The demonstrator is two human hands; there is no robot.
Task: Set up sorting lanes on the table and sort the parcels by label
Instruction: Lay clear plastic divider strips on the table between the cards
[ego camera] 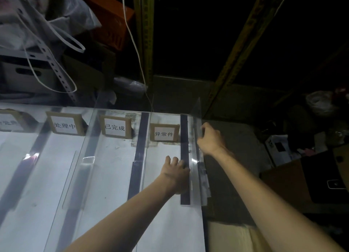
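Observation:
A white table (pixel 113 176) carries dark tape strips and clear plastic divider panels that mark lanes. Cardboard label cards stand at the far end; three read 处理中 (pixel 65 126), 已完成 (pixel 115 128) and 异常件 (pixel 164 133). A clear divider panel (pixel 198 168) stands upright along the table's right edge, beside a dark strip (pixel 184 157). My right hand (pixel 209 138) grips the panel's upper far part. My left hand (pixel 177 173) presses flat on the table against the panel's base and the strip. No parcels are in view.
More clear dividers (pixel 88 157) and another (pixel 143 157) stand between lanes to the left. Behind the table are shelving uprights (pixel 147 44), a white cord (pixel 132 36), plastic bags and cardboard boxes (pixel 24 76). Right of the table lie boxes and dark clutter (pixel 294 176).

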